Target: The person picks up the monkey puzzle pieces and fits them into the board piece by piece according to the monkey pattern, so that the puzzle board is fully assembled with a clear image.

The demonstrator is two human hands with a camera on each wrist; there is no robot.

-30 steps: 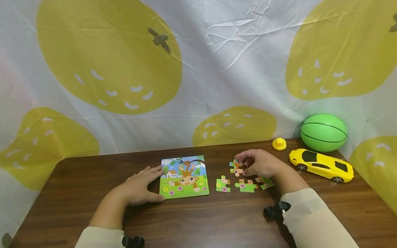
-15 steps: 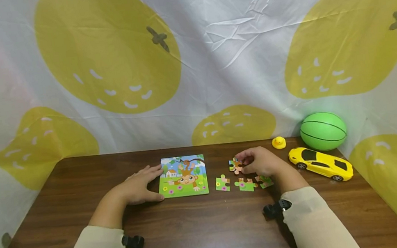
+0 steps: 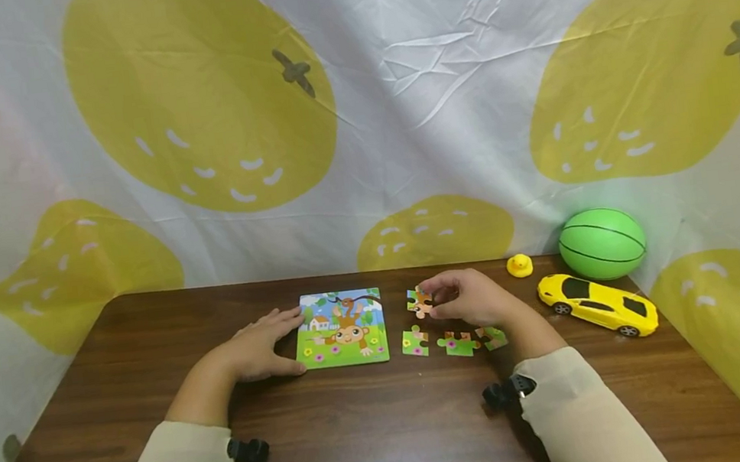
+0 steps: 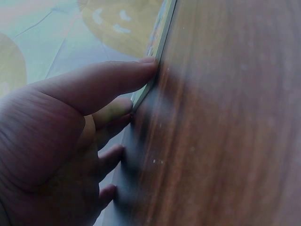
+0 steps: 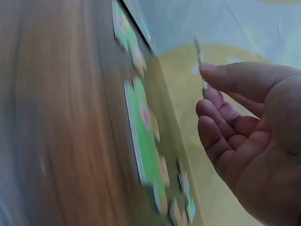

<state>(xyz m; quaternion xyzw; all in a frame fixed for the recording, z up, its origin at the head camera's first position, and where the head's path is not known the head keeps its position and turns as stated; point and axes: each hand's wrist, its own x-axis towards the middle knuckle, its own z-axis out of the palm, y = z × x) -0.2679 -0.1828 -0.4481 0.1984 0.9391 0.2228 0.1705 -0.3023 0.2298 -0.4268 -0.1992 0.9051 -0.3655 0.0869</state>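
One puzzle piece hangs pinched in the right hand, seemingly a carrying step calling for alignment next, as the relaxed left hand touches a picture board.

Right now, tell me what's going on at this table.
A person is working with a monkey puzzle. The right hand pinches one piece above the table; other pieces lie nearby. The left hand touches the board's left side. A duck, car and ball sit off to the right.
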